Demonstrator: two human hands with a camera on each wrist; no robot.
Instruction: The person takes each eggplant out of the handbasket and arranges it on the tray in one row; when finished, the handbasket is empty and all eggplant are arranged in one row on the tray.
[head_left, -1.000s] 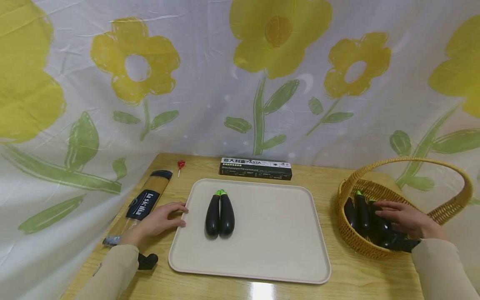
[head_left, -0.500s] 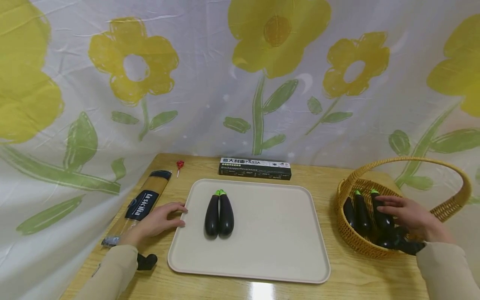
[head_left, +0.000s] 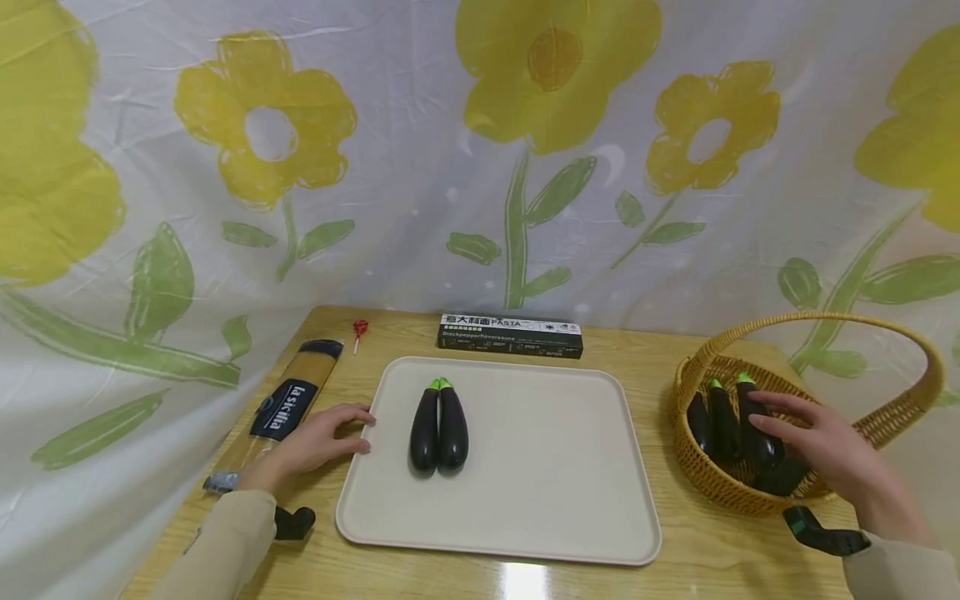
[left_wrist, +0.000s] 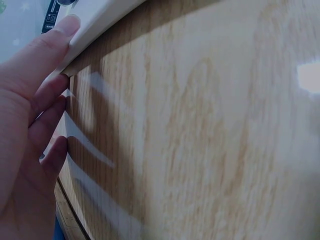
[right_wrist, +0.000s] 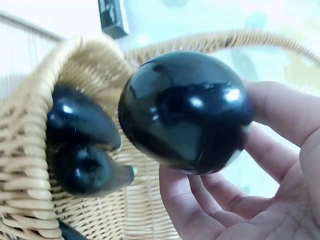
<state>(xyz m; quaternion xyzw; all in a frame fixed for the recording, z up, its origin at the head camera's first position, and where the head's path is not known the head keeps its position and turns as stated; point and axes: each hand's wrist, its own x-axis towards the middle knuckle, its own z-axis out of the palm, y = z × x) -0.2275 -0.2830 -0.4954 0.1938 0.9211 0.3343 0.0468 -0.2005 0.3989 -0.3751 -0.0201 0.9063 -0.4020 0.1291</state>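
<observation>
My right hand (head_left: pixel 821 437) grips a dark, glossy eggplant (right_wrist: pixel 185 112) over the wicker basket (head_left: pixel 701 483), thumb on one side and fingers round the other. Its green stem end points away, toward the back of the basket, in the head view. More eggplants (head_left: pixel 723 425) lie in the basket to the left of the held one. On the left, my left hand (head_left: pixel 322 437) rests with relaxed fingers at the left edge of the cream tray (head_left: pixel 555 467). Two eggplants (head_left: pixel 438 429) lie side by side on that tray, green ends toward the back.
Behind the tray stands a pasta box (head_left: pixel 510 336). A pack of spaghetti (head_left: pixel 288 404) lies at the table's left side, partly behind the left forearm, with a red lollipop (head_left: pixel 360 329) near it. The basket's tall handle (head_left: pixel 817 318) arches above the right hand.
My right hand has closed round an eggplant in the basket and raised it slightly, with the wrist turning and shifting toward the near right. The left hand and tray stay put.
</observation>
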